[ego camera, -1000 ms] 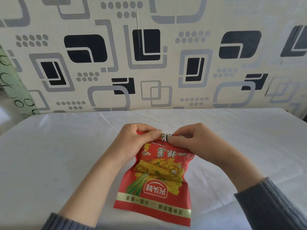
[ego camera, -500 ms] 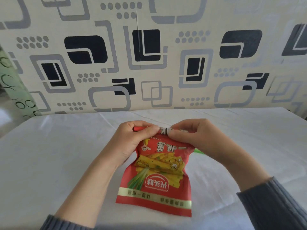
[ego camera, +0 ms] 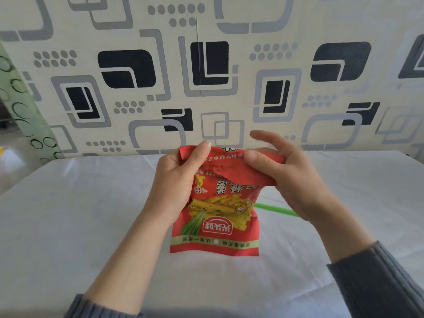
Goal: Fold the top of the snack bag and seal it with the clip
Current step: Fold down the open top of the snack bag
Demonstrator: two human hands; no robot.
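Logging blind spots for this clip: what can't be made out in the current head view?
- Green clip: only a thin strip shows; the right hand and snack bag cover the rest, so its shape is unclear.
- Bag's top edge: partly covered by the left hand and right hand, so the fold can't be judged.
- Bag contents: hidden by opaque wrapper.
- Small print: too blurred to read.

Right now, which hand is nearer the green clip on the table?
Right. The right hand is directly above the green clip, partly hiding it; the left hand grips the snack bag on its far side.
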